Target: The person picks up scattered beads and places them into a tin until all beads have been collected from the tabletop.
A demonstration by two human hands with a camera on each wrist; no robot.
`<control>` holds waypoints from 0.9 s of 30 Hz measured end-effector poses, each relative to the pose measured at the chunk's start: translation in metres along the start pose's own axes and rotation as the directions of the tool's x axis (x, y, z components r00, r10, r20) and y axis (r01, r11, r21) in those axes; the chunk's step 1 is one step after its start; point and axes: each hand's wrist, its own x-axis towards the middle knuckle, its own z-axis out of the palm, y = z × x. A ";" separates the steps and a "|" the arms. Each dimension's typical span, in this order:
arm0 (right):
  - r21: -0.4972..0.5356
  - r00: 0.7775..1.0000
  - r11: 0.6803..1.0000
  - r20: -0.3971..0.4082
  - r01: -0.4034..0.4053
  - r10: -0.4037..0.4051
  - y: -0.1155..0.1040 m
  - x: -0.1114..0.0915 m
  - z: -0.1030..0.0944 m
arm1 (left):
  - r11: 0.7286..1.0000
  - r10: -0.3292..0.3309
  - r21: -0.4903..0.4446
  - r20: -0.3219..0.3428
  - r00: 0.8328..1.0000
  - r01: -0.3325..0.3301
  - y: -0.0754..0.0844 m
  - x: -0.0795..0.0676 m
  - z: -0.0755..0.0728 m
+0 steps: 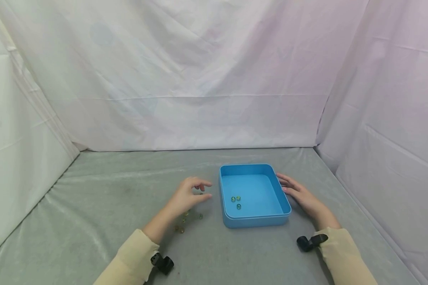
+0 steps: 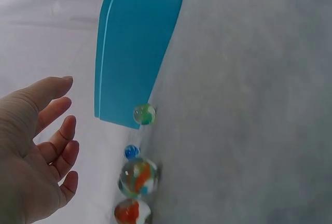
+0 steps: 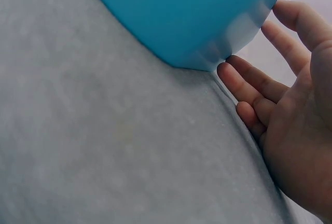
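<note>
A shallow blue square box (image 1: 255, 223) stands on the grey cloth, with three glass marbles (image 1: 238, 198) lying in its front left part. To the left of the box, my left hand (image 1: 188, 194) hovers with thumb and fingers apart and nothing between them. Under and in front of that hand lie several loose marbles (image 1: 182, 230). The left wrist view shows a green-swirled marble (image 2: 144, 114), a small blue one (image 2: 132, 152) and an orange-swirled one (image 2: 138, 177) near the hand. My right hand (image 1: 304, 198) rests its fingertips against the box's right wall, fingers fairly straight.
The grey cloth (image 1: 121, 198) covers the whole table and has a few creases. White curtains (image 1: 199, 79) hang behind and on both sides. A small black camera (image 1: 162, 263) sits on the left wrist and another black camera (image 1: 311, 242) on the right.
</note>
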 end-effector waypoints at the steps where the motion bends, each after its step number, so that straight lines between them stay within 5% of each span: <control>1: 0.001 1.000 1.000 0.001 0.001 -0.001 0.000 0.000 0.000 | 1.000 -0.008 0.001 0.003 1.000 0.008 -0.002 -0.001 -0.001; 27: 0.004 1.000 1.000 0.009 0.004 -0.004 0.000 0.000 -0.001 | 0.995 -0.078 -0.062 -0.044 0.996 0.075 -0.038 -0.013 -0.020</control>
